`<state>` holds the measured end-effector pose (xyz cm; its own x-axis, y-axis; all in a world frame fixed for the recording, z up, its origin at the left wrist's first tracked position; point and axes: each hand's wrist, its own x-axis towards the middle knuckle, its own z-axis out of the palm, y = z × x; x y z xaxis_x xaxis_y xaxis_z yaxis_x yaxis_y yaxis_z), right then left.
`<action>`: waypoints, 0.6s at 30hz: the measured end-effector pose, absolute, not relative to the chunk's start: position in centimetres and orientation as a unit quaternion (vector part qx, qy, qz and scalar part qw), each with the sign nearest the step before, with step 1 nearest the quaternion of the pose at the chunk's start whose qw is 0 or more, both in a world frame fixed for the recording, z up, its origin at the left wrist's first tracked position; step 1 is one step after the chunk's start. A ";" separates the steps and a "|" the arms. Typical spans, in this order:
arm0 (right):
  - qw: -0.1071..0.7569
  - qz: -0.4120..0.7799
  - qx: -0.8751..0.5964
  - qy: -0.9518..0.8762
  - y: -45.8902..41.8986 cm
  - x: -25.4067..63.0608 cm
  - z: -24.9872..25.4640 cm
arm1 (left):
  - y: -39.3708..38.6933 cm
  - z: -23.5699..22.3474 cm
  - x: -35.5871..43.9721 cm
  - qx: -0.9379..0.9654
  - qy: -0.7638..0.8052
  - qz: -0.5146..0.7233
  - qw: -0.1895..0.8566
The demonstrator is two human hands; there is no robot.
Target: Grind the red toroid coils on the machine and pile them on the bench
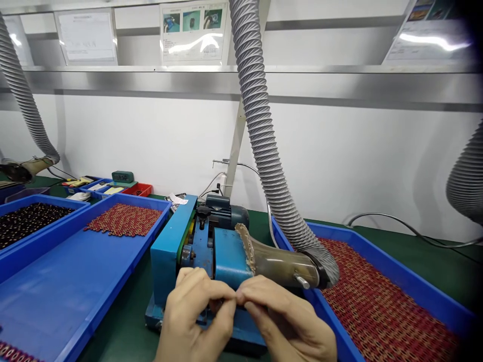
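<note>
My left hand [198, 314] and my right hand [287, 317] meet at the fingertips in front of a blue belt-driven machine [232, 251]. Both are closed in a pinch, thumbs against fingers. Whatever lies between the fingertips is hidden or too small to name. Behind the hands, the machine has a motor [232, 215], a tall blue belt guard [173, 241] and a blue hood. A brownish duct nozzle [285, 264] joins the hood's right side and leads into a grey corrugated hose [260, 115].
At right, a blue tray [407, 286] holds many small reddish ring-like parts [377, 296]. At left, another blue tray [71, 276] has similar parts at its far end and near corner. Farther left stands a tray of dark parts [32, 218]. A small clock [123, 176] sits behind.
</note>
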<state>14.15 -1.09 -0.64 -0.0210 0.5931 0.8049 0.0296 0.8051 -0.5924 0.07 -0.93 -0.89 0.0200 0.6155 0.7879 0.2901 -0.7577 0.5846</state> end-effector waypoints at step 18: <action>0.573 0.317 -0.373 -0.658 -1.6 13.8 -1.0 | -0.6 -1.6 0.1 0.769 0.314 0.536 -0.149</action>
<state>13.83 -1.61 -0.97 -0.0665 0.8534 0.5170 0.1276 0.5212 -0.8438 0.14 -0.58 -1.62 0.2274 0.3233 0.9185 0.6429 -0.7584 0.1078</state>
